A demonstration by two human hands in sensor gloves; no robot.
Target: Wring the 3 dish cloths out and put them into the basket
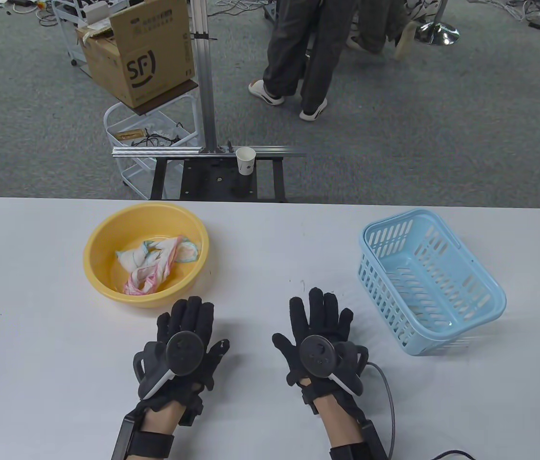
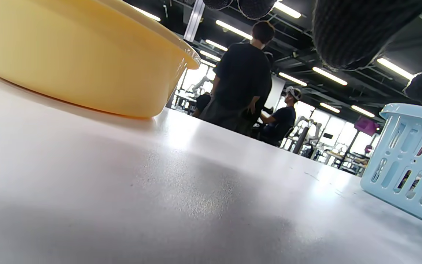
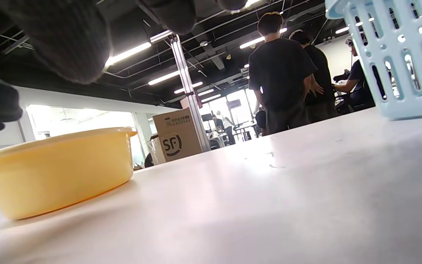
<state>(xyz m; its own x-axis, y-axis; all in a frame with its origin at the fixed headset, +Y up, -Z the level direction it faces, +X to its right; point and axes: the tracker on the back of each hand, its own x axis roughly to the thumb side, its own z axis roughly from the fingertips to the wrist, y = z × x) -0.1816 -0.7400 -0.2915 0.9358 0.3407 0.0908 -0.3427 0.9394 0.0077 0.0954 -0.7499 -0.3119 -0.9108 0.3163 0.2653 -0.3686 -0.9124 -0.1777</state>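
A yellow basin (image 1: 102, 239) stands on the left of the white table, and crumpled white, pink and teal dish cloths (image 1: 155, 263) lie in water inside it. On the right stands a light blue slotted basket (image 1: 490, 292) with nothing in it. My left hand (image 1: 188, 316) lies flat on the table just in front of the basin, fingers straight, holding nothing. My right hand (image 1: 320, 309) lies flat at mid table, left of the basket, also holding nothing. The basin's wall (image 2: 86, 66) and the basket (image 2: 405, 165) show in the left wrist view, basin (image 3: 53, 168) and basket (image 3: 390, 58) in the right wrist view.
The table's far edge (image 1: 270, 200) runs behind basin and basket. Beyond it stand a metal frame with a paper cup (image 1: 246, 160), a cardboard box (image 1: 140, 52) on a cart, and people (image 1: 298, 57) on the carpet. A cable (image 1: 387, 393) trails from my right wrist.
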